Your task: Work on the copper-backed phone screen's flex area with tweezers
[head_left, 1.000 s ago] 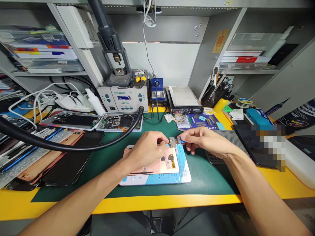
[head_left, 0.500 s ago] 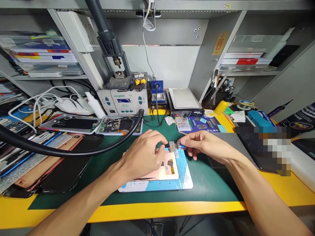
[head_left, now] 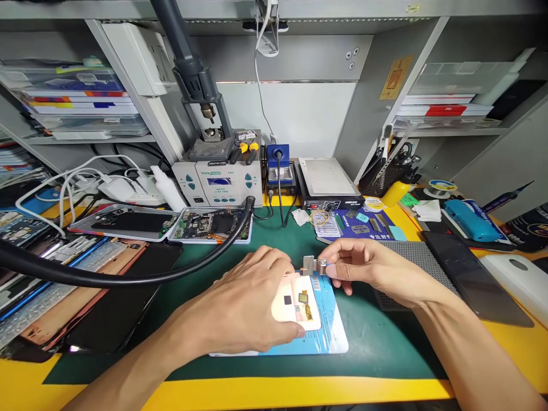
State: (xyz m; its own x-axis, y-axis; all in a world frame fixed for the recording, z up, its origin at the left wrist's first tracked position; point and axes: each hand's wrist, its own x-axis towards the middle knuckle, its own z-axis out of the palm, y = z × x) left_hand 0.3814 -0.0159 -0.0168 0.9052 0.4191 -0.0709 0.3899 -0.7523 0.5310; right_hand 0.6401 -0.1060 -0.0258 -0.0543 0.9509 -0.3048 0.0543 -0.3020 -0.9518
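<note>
Clearly, right fingers [head_left: 341,272] pinch a flat-ended metal piece [head_left: 309,265].

The yellow bench [head_left: 274,394] carries a green mat [head_left: 381,348]

Two hands [head_left: 244,305] [head_left: 357,265], one yellow bottle [head_left: 395,194]

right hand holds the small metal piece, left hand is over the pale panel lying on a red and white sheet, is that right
Not quite: the head view shows the sheet is blue and white. The right hand does hold the small metal piece, and the left hand is over the pale panel.
</note>
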